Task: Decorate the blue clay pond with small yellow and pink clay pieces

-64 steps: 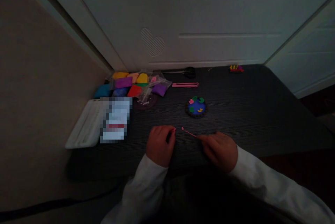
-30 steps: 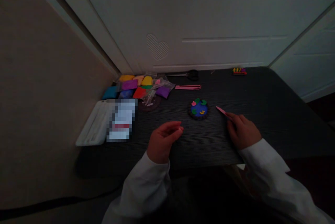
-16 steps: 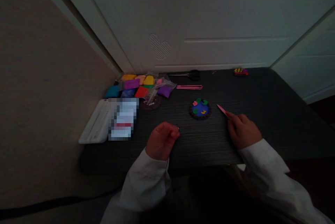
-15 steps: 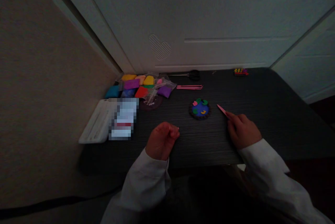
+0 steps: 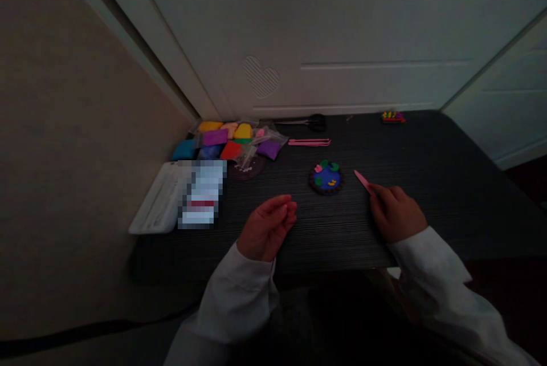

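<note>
My right hand grips a pink clay-modelling knife, its flat pointed blade slanting up and left above the dark table. Left of the blade, and apart from it, lies a small round clay pond with a dark bumpy rim, blue middle, green leaf-like pieces, a pink flower and yellow bits. My left hand is in front of the pond to the left, thumb pressed against the curled fingers. Whatever may be between those fingertips is too small to make out.
Bags of coloured clay lie at the back left, beside a small dish with pale bits. Pink tools, black-handled scissors, a colourful clay piece and a white tray are also on the table.
My left fingers have loosened from a tight curl and stretched forward a little, thumb still against them. My right hand and the knife are almost unmoved.
</note>
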Tool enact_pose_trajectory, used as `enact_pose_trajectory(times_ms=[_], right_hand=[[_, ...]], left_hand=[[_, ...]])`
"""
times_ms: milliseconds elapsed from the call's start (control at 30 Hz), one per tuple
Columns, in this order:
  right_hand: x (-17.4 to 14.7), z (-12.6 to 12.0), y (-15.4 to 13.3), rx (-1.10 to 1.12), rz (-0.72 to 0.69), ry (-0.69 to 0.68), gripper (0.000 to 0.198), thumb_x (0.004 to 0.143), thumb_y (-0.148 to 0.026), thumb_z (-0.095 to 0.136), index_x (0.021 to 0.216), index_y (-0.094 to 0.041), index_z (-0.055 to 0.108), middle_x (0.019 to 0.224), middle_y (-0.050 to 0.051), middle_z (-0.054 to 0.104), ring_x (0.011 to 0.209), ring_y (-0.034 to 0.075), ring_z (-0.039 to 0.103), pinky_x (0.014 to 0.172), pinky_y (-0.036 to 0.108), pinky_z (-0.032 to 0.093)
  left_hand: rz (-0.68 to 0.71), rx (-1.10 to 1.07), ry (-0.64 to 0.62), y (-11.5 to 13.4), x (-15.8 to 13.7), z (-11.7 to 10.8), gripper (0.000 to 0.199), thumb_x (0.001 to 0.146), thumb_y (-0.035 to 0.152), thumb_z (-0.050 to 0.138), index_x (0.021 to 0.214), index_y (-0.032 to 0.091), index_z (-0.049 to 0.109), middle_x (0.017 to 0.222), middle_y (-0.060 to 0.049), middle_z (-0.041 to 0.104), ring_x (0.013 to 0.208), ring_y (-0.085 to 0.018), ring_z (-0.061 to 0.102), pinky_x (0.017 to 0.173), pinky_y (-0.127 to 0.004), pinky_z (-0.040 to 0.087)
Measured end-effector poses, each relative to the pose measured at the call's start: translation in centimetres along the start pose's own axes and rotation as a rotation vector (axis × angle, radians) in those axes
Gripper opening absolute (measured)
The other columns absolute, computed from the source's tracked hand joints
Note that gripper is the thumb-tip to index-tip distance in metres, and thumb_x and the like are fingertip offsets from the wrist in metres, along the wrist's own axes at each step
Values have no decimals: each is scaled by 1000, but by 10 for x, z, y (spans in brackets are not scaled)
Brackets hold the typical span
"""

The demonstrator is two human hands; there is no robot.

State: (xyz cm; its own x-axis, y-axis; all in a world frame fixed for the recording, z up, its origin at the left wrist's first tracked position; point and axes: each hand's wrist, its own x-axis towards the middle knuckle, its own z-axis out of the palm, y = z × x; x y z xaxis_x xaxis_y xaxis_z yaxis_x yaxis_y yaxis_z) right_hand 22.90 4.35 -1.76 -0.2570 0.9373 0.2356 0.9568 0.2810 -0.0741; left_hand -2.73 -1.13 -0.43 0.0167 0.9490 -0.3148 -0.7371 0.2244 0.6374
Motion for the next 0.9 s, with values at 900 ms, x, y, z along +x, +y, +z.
enact_pose_trajectory(times_ms=[900], right_hand=[[0,-1,1,83,36,-5,35,77,-33,40,108,-19,50,87,8,54,75,18,54,66,32,42]], left_hand=[[19,-111,-198,2,-3,1,9,67,20,62,69,13,58,58,1,53,57,-6,47,54,-19,38]])
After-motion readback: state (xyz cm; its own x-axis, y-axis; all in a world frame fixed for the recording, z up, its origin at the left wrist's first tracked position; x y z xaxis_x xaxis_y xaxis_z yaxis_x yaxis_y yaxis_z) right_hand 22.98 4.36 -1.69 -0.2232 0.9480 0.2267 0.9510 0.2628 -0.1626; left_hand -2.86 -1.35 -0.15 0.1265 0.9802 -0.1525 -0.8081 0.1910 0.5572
